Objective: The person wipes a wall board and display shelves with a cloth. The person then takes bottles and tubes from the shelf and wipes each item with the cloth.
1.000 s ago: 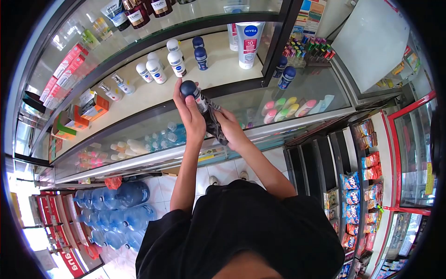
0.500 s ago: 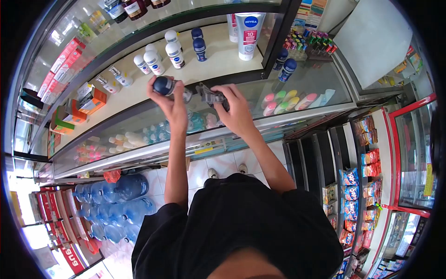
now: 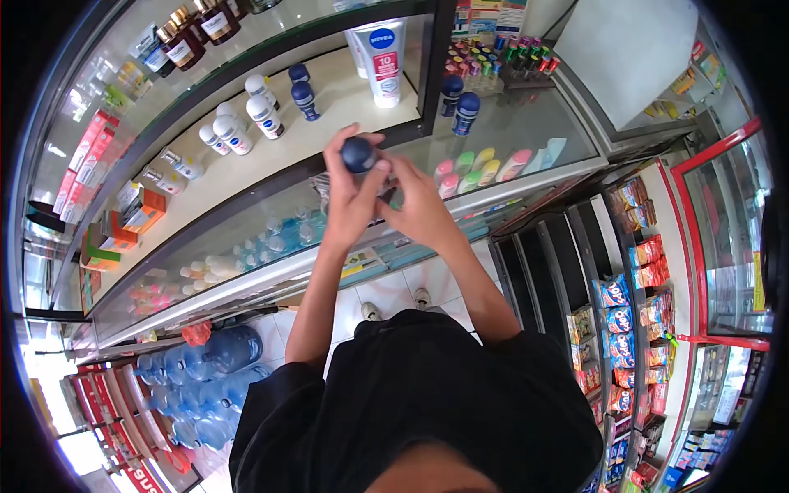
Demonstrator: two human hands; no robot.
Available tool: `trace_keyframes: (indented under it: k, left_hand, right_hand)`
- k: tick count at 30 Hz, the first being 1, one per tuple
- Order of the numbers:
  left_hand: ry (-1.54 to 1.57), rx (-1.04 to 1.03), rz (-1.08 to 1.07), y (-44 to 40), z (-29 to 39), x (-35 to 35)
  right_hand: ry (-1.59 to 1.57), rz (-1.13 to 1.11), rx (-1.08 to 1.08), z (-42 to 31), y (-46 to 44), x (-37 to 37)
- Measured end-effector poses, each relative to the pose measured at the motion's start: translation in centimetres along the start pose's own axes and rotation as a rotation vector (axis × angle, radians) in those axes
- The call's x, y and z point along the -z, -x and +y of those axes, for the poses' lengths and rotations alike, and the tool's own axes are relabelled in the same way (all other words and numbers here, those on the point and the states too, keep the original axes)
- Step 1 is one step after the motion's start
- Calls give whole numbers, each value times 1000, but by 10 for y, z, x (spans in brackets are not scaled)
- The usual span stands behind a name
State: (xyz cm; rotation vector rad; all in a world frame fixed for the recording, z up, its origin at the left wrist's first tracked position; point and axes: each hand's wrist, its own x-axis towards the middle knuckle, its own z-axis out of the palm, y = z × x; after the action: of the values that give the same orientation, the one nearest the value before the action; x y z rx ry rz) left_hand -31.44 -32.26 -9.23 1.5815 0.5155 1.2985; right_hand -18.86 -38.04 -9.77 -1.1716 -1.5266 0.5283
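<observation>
My left hand (image 3: 349, 197) is closed around a dark blue roll-on deodorant bottle (image 3: 357, 154), its rounded cap facing me, above the glass counter (image 3: 222, 238). My right hand (image 3: 419, 205) meets it from the right, fingers bent against the bottle's side; whether they also hold something is hidden. Crumpled greyish material (image 3: 320, 187) shows at the left hand's outer edge; I cannot tell if it is held or lying on the glass. Beyond the hands, white roll-on bottles (image 3: 233, 134) and a dark blue roll-on (image 3: 306, 101) stand on the shelf.
A large white tube (image 3: 384, 66) stands at the shelf's right end. Two dark blue roll-ons (image 3: 465, 113) are on the glass farther right. Coloured bottles (image 3: 472, 174) lie under it. Blue water jugs (image 3: 226, 349) fill the floor at left; snack packets (image 3: 616, 320) line racks at right.
The left hand has brought the bottle rightward, and the right hand has closed in on it. The dark crumpled thing in the right hand no longer shows clearly. My view has shifted.
</observation>
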Motion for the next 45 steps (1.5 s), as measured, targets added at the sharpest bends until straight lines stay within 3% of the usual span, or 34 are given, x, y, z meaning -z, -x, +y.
trace_keyframes:
  k: [5, 9, 12, 13, 17, 23, 25, 29, 32, 33, 36, 40, 45]
  left_hand:
    - [-21, 61, -238, -18, -4, -49]
    - [-261, -89, -136, -25, 0, -67]
    - [-356, 31, -172, -31, -13, -51]
    - [-357, 38, -71, -29, -12, -55]
    - [-352, 151, -108, -21, -30, -63]
    - [-287, 195, -125, -16, -23, -71]
    - [-279, 195, -102, -15, -21, -61]
    - [-351, 48, -1, -16, -23, -27]
    - [-553, -58, 179, -27, -8, -2]
    - [-745, -91, 239, -32, -8, 12]
    - [-804, -110, 411, -52, -7, 34]
    - [-974, -194, 383, -80, -26, 55]
    - [-1236, -307, 318, -107, -57, 64]
  right_hand:
    - [118, 155, -73, 21, 13, 43]
    - [27, 319, -181, 37, 14, 88]
    - [61, 439, -172, 71, 4, 133]
    - [88, 478, -165, 83, -3, 146]
    - [51, 458, -50, 144, -35, 174]
    - [404, 361, -86, 182, -76, 171]
    - [375, 359, -88, 195, -85, 169]
    - [473, 337, -141, 188, -92, 166]
    - [467, 319, -85, 199, -95, 165]
    - [478, 315, -93, 198, -96, 165]
    - [456, 336, -113, 195, -98, 163]
    - [484, 346, -61, 204, -99, 164]
    - [484, 292, -168, 195, -86, 190]
